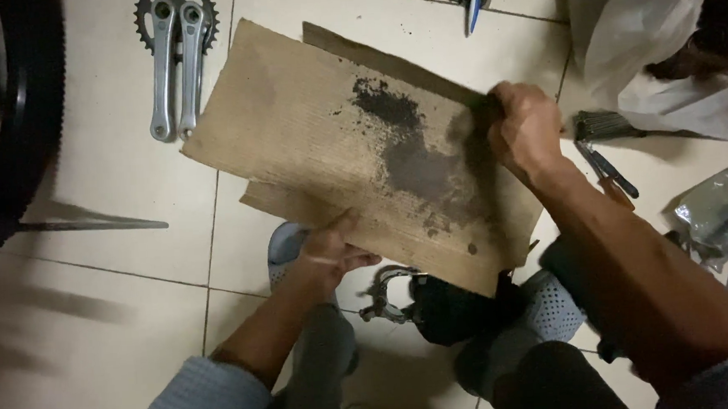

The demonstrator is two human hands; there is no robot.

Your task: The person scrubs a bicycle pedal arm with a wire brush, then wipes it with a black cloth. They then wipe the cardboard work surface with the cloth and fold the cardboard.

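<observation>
1. The left hand (pixel 327 252) has its grip closed on the lower edge of a flat brown corrugated cardboard sheet (pixel 310 133), thumb on top, fingers underneath.
2. The right hand (pixel 526 130) clenches the sheet's right edge, fingers curled over it.
3. The cardboard fills the centre of the frame, held tilted above the pale tiled floor (pixel 105 176); a dark, greasy, crumbly stain (pixel 416 160) spreads across its right half, and a second layer shows beneath its lower left edge.
4. Under it, at lower centre, lie a silver metal bracket (pixel 383 299) and a black part (pixel 452 308).
5. Two silver bicycle crank arms (pixel 176 65) lie at upper left; a black tyre (pixel 11 123) curves along the left edge.
</observation>
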